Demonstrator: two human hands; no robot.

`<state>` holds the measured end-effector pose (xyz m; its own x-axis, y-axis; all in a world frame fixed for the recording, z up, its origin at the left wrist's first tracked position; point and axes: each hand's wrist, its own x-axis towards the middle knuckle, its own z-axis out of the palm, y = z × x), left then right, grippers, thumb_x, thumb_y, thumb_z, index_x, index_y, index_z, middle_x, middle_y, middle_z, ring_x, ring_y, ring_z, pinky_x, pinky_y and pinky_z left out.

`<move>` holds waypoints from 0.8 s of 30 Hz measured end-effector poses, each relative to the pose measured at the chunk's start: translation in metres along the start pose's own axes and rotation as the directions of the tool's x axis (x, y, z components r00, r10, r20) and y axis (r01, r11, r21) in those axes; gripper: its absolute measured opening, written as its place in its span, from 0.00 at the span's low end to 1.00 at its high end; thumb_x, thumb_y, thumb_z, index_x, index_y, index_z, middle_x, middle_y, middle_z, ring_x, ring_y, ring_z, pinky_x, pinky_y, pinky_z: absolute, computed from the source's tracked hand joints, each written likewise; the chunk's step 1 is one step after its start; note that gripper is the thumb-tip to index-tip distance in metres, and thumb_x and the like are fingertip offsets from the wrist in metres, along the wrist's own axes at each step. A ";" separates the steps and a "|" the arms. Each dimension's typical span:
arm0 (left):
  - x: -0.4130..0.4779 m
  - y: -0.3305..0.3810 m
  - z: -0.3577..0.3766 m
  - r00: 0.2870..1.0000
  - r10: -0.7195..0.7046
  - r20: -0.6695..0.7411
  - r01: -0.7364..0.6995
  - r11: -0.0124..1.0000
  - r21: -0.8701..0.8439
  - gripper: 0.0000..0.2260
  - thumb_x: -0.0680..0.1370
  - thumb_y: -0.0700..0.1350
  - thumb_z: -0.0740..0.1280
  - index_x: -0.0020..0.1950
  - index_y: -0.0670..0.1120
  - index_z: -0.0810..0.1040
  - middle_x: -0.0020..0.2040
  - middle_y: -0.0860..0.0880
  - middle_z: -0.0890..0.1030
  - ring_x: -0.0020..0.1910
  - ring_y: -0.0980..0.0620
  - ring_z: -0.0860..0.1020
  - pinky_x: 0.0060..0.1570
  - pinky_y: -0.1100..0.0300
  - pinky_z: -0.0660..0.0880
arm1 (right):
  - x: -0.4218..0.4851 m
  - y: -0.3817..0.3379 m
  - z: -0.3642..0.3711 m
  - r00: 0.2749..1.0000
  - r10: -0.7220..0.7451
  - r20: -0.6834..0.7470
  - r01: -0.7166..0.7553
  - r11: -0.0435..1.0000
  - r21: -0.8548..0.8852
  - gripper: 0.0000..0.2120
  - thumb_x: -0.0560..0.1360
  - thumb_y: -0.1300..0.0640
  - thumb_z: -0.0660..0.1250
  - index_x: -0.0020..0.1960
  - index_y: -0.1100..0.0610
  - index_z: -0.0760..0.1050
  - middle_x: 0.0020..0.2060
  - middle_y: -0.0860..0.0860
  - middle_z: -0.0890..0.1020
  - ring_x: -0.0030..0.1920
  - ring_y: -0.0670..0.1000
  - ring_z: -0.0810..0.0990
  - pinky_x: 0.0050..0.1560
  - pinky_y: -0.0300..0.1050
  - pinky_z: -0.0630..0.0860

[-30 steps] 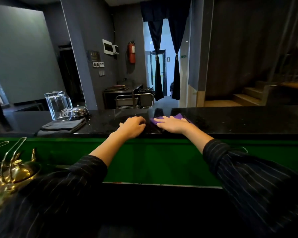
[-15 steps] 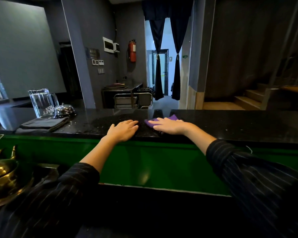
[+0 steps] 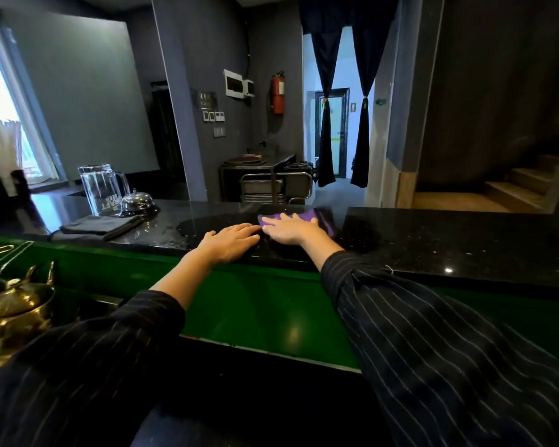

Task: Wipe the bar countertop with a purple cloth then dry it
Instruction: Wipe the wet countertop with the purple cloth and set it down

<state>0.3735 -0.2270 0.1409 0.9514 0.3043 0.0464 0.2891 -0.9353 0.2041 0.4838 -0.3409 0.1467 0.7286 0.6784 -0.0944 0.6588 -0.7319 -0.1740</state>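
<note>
Flat, right hand [image 3: 292, 232] pressing purple cloth [image 3: 310, 217], countertop [image 3: 449, 240]

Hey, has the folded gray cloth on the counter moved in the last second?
No. The folded gray cloth still lies on the countertop just in front of the silver bell, as before; only the camera shifted.
</note>
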 end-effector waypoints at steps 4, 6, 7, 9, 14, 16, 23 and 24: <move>-0.003 0.003 -0.001 1.000 -0.016 -0.002 0.016 1.000 -0.011 0.21 0.81 0.55 0.50 0.75 0.57 0.58 0.78 0.54 0.58 0.77 0.51 0.57 0.73 0.38 0.49 | -0.012 0.034 -0.002 0.990 -0.134 0.053 0.135 0.991 -0.011 0.25 0.81 0.39 0.45 0.78 0.38 0.47 0.80 0.48 0.47 0.79 0.56 0.46 0.74 0.67 0.41; -0.004 0.006 0.000 1.000 -0.005 -0.013 0.005 1.000 -0.015 0.21 0.81 0.54 0.50 0.75 0.57 0.58 0.77 0.55 0.59 0.76 0.52 0.57 0.73 0.38 0.49 | -0.010 0.067 -0.008 0.994 -0.089 0.057 0.089 0.996 0.004 0.25 0.81 0.38 0.45 0.77 0.36 0.48 0.80 0.49 0.47 0.79 0.58 0.46 0.75 0.67 0.42; -0.004 0.007 0.001 1.000 0.001 -0.018 -0.001 1.000 -0.021 0.21 0.81 0.55 0.50 0.75 0.57 0.58 0.77 0.55 0.59 0.76 0.52 0.57 0.73 0.38 0.49 | -0.008 0.083 -0.011 0.997 -0.046 0.060 0.045 0.999 0.019 0.25 0.81 0.38 0.45 0.77 0.36 0.48 0.80 0.50 0.47 0.79 0.58 0.46 0.75 0.66 0.41; -0.005 0.007 0.003 0.999 0.006 -0.035 -0.007 1.000 -0.026 0.21 0.81 0.55 0.49 0.75 0.57 0.59 0.77 0.55 0.59 0.76 0.53 0.57 0.73 0.38 0.48 | 0.002 0.105 -0.018 0.997 0.021 0.075 -0.025 0.999 0.046 0.26 0.81 0.38 0.46 0.77 0.38 0.47 0.80 0.51 0.47 0.79 0.59 0.44 0.76 0.64 0.40; -0.002 0.002 0.009 0.996 -0.005 -0.085 0.002 1.000 -0.028 0.20 0.81 0.55 0.49 0.74 0.60 0.60 0.77 0.57 0.59 0.76 0.54 0.57 0.74 0.39 0.49 | 0.060 0.106 -0.021 0.985 0.140 0.101 -0.144 0.989 0.033 0.37 0.71 0.27 0.44 0.77 0.37 0.46 0.80 0.51 0.45 0.79 0.57 0.42 0.75 0.66 0.40; 0.001 0.001 0.010 0.993 -0.010 -0.117 0.006 0.999 -0.033 0.20 0.81 0.55 0.50 0.73 0.61 0.61 0.77 0.57 0.61 0.76 0.54 0.59 0.74 0.40 0.51 | 0.056 0.078 -0.022 0.986 0.158 0.051 -0.159 0.987 0.017 0.33 0.75 0.29 0.44 0.77 0.37 0.46 0.80 0.52 0.45 0.79 0.59 0.43 0.74 0.68 0.40; -0.010 0.002 0.010 0.959 0.013 -0.284 -0.041 0.995 -0.095 0.16 0.81 0.51 0.55 0.67 0.52 0.72 0.70 0.50 0.72 0.68 0.48 0.71 0.66 0.52 0.65 | 0.051 0.010 -0.007 0.988 -0.112 0.111 0.115 0.993 -0.021 0.27 0.81 0.38 0.45 0.78 0.40 0.46 0.80 0.51 0.45 0.79 0.58 0.43 0.76 0.64 0.40; -0.013 -0.003 0.008 0.940 0.033 -0.340 -0.073 0.992 -0.106 0.15 0.81 0.50 0.57 0.65 0.49 0.74 0.68 0.48 0.74 0.67 0.48 0.72 0.66 0.54 0.64 | 0.049 0.014 -0.008 0.981 -0.145 0.128 0.147 0.989 -0.008 0.27 0.81 0.39 0.45 0.79 0.41 0.45 0.80 0.51 0.44 0.79 0.57 0.43 0.76 0.62 0.39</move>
<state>0.3608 -0.2294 0.1316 0.8680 0.3165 0.3826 0.2058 -0.9306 0.3028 0.5305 -0.3182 0.1479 0.5956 0.7797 -0.1932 0.7603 -0.6248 -0.1779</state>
